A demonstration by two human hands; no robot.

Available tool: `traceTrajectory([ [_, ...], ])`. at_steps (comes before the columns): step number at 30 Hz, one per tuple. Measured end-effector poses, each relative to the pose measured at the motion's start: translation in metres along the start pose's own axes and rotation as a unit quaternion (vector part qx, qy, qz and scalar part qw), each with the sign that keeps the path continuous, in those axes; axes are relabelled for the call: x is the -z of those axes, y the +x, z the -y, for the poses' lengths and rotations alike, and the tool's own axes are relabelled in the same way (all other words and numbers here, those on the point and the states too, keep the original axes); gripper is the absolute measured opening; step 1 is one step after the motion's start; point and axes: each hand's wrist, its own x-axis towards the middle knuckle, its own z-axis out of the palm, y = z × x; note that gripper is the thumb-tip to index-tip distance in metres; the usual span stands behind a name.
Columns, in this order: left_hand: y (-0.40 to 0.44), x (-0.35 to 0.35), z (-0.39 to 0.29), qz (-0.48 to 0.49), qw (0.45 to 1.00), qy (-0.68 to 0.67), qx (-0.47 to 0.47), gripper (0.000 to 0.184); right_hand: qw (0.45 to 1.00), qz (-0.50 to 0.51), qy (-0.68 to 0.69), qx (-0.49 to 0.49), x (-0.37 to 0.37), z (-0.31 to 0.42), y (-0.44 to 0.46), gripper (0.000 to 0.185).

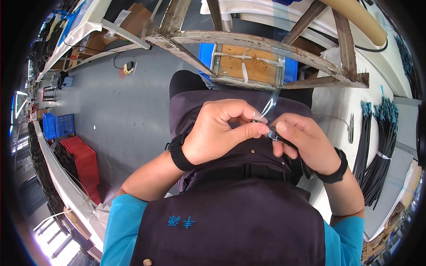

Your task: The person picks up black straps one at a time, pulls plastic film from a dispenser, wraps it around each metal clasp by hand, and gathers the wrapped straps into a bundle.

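Pinch grips on both sides, nothing fancy. The right hand [304,137] is curled in, thumb and fingers closed on a slim black cord-like piece with a glossy bluish tip [273,133], held out over the lap. The left hand [226,124] has thumb and index nearly together right beside that tip; can't tell whether they've got hold of anything.

Imo, best to let the right hand be the steady one and do the fiddly bits with the left fingertips, small moves only. Also, I'd watch the clear, shiny plastic strip [269,107] just above the fingers, since it could snag. Keep the tip poking out so you can see it. Wrists look relaxed, which probably helps.
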Motion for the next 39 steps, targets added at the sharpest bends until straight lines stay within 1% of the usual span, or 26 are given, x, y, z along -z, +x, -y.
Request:
traceTrajectory([
  [1, -0.002, -0.004, 0.000, -0.030, 0.996, -0.071, 0.045, 0.014, 0.999, -0.039, 0.001, 0.035, -0.003, -0.002, -0.003, 0.028],
  [2, -0.003, -0.007, 0.000, -0.060, 0.984, -0.142, 0.089, 0.011, 0.999, -0.036, 0.001, 0.035, -0.010, -0.005, -0.005, 0.028],
  [3, -0.003, -0.008, -0.001, -0.063, 0.984, -0.143, 0.091, 0.011, 0.977, -0.109, -0.105, 0.151, -0.019, -0.008, -0.007, 0.028],
  [4, -0.004, -0.008, -0.002, -0.065, 0.974, -0.181, 0.122, 0.009, 0.925, -0.179, -0.207, 0.263, -0.025, -0.009, -0.009, 0.032],
  [5, -0.004, -0.008, -0.004, -0.065, 0.962, -0.218, 0.152, 0.009, 0.902, -0.172, -0.261, 0.296, -0.025, -0.009, -0.009, 0.039],
  [6, -0.004, -0.009, -0.005, -0.065, 0.962, -0.218, 0.152, 0.009, 0.890, -0.169, -0.296, 0.302, -0.024, -0.011, -0.009, 0.033],
  [8, -0.005, -0.009, -0.008, -0.033, 0.949, -0.265, 0.165, 0.014, 0.838, -0.207, -0.368, 0.347, -0.021, -0.020, -0.005, 0.025],
  [12, -0.003, 0.005, -0.010, 0.016, 0.946, -0.278, 0.165, 0.026, 0.868, -0.192, -0.321, 0.328, -0.022, -0.016, -0.008, 0.015],
  [14, -0.001, 0.009, -0.014, 0.044, 0.938, -0.317, 0.131, 0.044, 0.942, -0.142, -0.165, 0.256, -0.018, -0.016, -0.010, 0.011],
  [15, -0.002, 0.011, -0.009, 0.092, 0.947, -0.298, 0.084, 0.050, 0.958, -0.129, -0.120, 0.226, -0.019, -0.013, -0.012, 0.012],
  [16, -0.003, 0.009, -0.004, 0.092, 0.947, -0.297, 0.082, 0.050, 0.958, -0.129, -0.122, 0.227, -0.019, -0.011, -0.012, 0.012],
  [18, -0.006, 0.002, 0.003, 0.074, 0.952, -0.295, 0.024, 0.048, 0.976, -0.090, -0.054, 0.188, -0.018, -0.008, -0.011, 0.013],
  [19, -0.010, -0.002, 0.004, 0.037, 0.952, -0.300, 0.050, 0.042, 0.976, -0.090, -0.056, 0.190, -0.018, -0.006, -0.009, 0.013],
  [21, -0.013, -0.008, 0.003, 0.006, 0.944, -0.324, 0.059, 0.039, 0.991, -0.033, -0.012, 0.126, -0.017, -0.003, -0.007, 0.016],
  [22, -0.014, -0.012, 0.003, -0.024, 0.934, -0.349, 0.071, 0.036, 0.991, -0.033, -0.014, 0.128, -0.017, -0.003, -0.005, 0.016],
  [25, -0.015, -0.026, 0.009, -0.071, 0.922, -0.378, 0.036, 0.031, 0.995, 0.006, 0.021, 0.099, -0.013, 0.002, 0.004, 0.019],
  [26, -0.016, -0.029, 0.011, -0.090, 0.918, -0.385, 0.011, 0.029, 0.995, 0.044, 0.078, 0.053, -0.011, 0.005, 0.007, 0.022],
  [27, -0.016, -0.031, 0.013, -0.077, 0.915, -0.395, 0.001, 0.025, 0.987, 0.082, 0.134, 0.006, -0.009, 0.007, 0.009, 0.024],
  [28, -0.016, -0.033, 0.011, -0.076, 0.915, -0.395, 0.000, 0.025, 0.988, 0.082, 0.133, 0.007, -0.006, 0.008, 0.012, 0.024],
  [30, -0.015, -0.037, 0.005, -0.124, 0.897, -0.424, 0.016, 0.017, 0.952, 0.147, 0.254, -0.088, -0.002, 0.005, 0.018, 0.027],
  [31, -0.016, -0.037, 0.005, -0.118, 0.897, -0.426, 0.015, 0.017, 0.945, 0.150, 0.276, -0.093, -0.003, 0.003, 0.019, 0.028],
  [32, -0.017, -0.036, 0.007, -0.141, 0.897, -0.417, 0.040, 0.015, 0.946, 0.142, 0.276, -0.090, -0.006, 0.002, 0.019, 0.028],
  [34, -0.017, -0.036, 0.005, -0.181, 0.890, -0.410, 0.082, 0.013, 0.980, 0.100, 0.168, -0.033, -0.013, 0.002, 0.017, 0.028],
  [37, -0.015, -0.039, 0.003, -0.224, 0.886, -0.398, 0.079, 0.014, 0.985, -0.037, 0.129, 0.105, -0.012, -0.031, 0.015, 0.027],
  [38, -0.016, -0.039, 0.005, -0.249, 0.886, -0.386, 0.064, 0.014, 0.985, -0.054, 0.122, 0.106, 0.000, -0.038, 0.010, 0.027],
  [39, -0.018, -0.036, 0.005, -0.241, 0.888, -0.386, 0.067, 0.014, 0.970, -0.184, -0.037, 0.153, 0.015, -0.044, 0.003, 0.028],
])
